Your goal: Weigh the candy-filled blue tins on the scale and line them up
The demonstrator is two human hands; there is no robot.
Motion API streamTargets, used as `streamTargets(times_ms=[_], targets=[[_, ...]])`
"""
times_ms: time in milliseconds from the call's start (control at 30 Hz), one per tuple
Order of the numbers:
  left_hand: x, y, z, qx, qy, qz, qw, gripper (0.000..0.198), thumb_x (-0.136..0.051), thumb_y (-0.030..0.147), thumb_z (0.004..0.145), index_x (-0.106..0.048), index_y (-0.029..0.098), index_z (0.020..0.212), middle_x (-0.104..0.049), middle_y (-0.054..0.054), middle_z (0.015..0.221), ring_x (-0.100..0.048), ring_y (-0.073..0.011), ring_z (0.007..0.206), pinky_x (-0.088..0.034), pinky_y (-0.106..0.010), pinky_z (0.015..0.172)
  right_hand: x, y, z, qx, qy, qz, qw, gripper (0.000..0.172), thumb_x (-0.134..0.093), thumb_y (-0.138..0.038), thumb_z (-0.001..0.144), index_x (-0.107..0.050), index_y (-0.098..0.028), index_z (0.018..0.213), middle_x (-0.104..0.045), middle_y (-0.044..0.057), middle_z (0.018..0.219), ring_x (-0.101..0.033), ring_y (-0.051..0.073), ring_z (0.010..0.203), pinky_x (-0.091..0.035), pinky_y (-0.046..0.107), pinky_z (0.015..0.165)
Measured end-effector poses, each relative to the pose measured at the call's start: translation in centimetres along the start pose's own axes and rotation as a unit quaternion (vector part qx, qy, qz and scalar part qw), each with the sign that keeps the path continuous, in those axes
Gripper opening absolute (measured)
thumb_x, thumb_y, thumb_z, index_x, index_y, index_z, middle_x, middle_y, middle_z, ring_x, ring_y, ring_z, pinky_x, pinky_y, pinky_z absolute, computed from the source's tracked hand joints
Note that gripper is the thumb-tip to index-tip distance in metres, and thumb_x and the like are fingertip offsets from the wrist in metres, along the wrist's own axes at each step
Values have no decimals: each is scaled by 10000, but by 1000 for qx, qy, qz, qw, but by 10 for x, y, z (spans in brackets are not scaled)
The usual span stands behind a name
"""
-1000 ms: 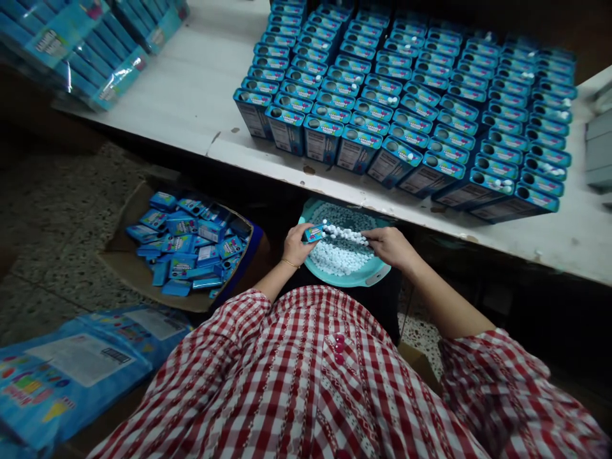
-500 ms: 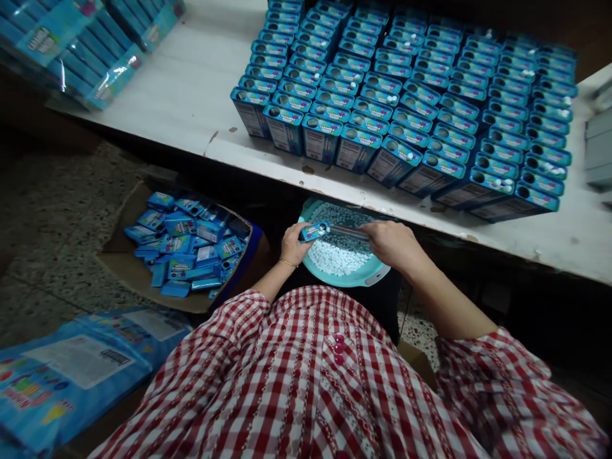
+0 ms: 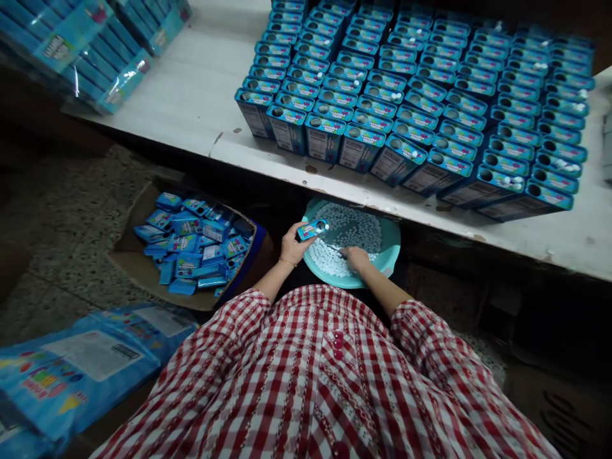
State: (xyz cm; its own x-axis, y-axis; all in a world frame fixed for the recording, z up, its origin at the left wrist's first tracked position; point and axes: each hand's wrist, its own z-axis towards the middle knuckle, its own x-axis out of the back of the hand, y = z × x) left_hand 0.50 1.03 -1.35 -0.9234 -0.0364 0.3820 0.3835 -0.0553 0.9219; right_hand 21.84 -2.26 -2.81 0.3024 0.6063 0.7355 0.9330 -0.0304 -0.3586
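My left hand (image 3: pixel 289 247) grips a small blue candy box (image 3: pixel 310 229) above the left side of a turquoise basin (image 3: pixel 393 245). The box lies tilted, its round opening toward the right, with white pieces showing at the hole. Small white candies (image 3: pixel 329 262) fill much of the basin. Low inside it, my right hand (image 3: pixel 357 259) is closed around a slim metal scoop-like tool (image 3: pixel 335 247), whose tip reaches left into the candies. The hand hides the rest of the tool.
Rows of upright blue boxes (image 3: pixel 325 137) with round openings stand on the white table (image 3: pixel 191 95) ahead. Clear-wrapped packs (image 3: pixel 95 64) sit at its left end. A carton (image 3: pixel 143 268) of loose blue boxes and a large blue bag (image 3: pixel 95 357) are at my left.
My right hand has moved down and left with the metal tool, from beside the box's opening into the candies. My left hand still holds the box in nearly the same place.
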Motion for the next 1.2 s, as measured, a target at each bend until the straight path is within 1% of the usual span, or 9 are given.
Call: streamTargets(times_ms=[167, 300, 433, 500, 600, 767, 967, 1067, 1200], targets=[[3, 0, 3, 30, 23, -18, 999, 431, -738, 380, 613, -589, 184, 967, -667, -20, 837, -621, -151, 736, -506, -290, 720, 1, 24, 4, 20, -35, 117, 992, 264, -587, -110, 712, -713, -148, 941, -710, 45, 859, -631, 154, 821, -467, 218, 738], [8, -2, 3, 31, 27, -18, 999, 416, -734, 360, 624, -590, 180, 970, -670, -24, 850, -623, -154, 760, -503, -292, 741, 10, 34, -13, 12, -38, 183, 982, 329, -562, -172, 713, -699, -140, 1011, -695, 17, 764, -603, 122, 651, -474, 217, 623], [8, -1, 0, 9, 5, -3, 1000, 402, -725, 336, 638, -596, 179, 985, -668, -44, 924, -626, -175, 829, -495, -313, 787, 43, 35, -42, 20, -9, 318, 948, 408, -540, -242, 713, -671, -118, 1079, -658, 19, 721, -507, 87, 527, -427, 212, 520], [6, 3, -2, -14, -6, 12, 1000, 386, -717, 309, 650, -600, 181, 994, -660, -58, 980, -620, -188, 884, -486, -327, 821, 65, 31, -54, 38, 13, 329, 944, 403, -531, -255, 714, -679, -135, 1069, -659, 25, 756, -500, 85, 528, -421, 214, 513], [2, 10, -4, -53, -19, 46, 997, 356, -710, 267, 659, -609, 193, 992, -653, -63, 1010, -602, -202, 939, -467, -344, 861, 97, 16, -65, 59, 44, 241, 968, 371, -495, -249, 756, -684, -177, 1067, -680, 31, 801, -550, 109, 579, -437, 224, 556], [-1, 16, -5, -81, -38, 88, 992, 330, -701, 266, 675, -613, 206, 988, -654, -62, 1018, -591, -209, 947, -456, -348, 865, 132, -17, -73, 61, 77, -1, 995, 369, -439, -161, 789, -689, -235, 1050, -696, 45, 1000, -624, 182, 896, -445, 265, 767], [0, 15, -5, -83, -50, 112, 989, 331, -687, 247, 678, -614, 217, 999, -651, -57, 1031, -579, -218, 973, -443, -357, 880, 145, -49, -79, 25, 56, -179, 982, 419, -420, -124, 775, -659, -270, 1087, -689, 51, 981, -626, 202, 871, -448, 291, 721], [0, 16, -4, -84, -57, 109, 989, 339, -689, 253, 676, -614, 216, 1004, -648, -58, 1040, -580, -219, 977, -443, -357, 879, 148, -59, -82, 25, 45, -216, 975, 391, -408, -128, 794, -666, -250, 1062, -681, 74, 955, -622, 194, 835, -435, 277, 686], [1, 14, -3, -75, -46, 106, 990, 335, -700, 266, 667, -620, 207, 987, -656, -60, 1000, -591, -218, 933, -457, -358, 853, 150, -58, -86, 23, 61, -223, 973, 410, -387, -148, 813, -634, -268, 1118, -664, 63, 1010, -616, 186, 817, -417, 267, 641]])
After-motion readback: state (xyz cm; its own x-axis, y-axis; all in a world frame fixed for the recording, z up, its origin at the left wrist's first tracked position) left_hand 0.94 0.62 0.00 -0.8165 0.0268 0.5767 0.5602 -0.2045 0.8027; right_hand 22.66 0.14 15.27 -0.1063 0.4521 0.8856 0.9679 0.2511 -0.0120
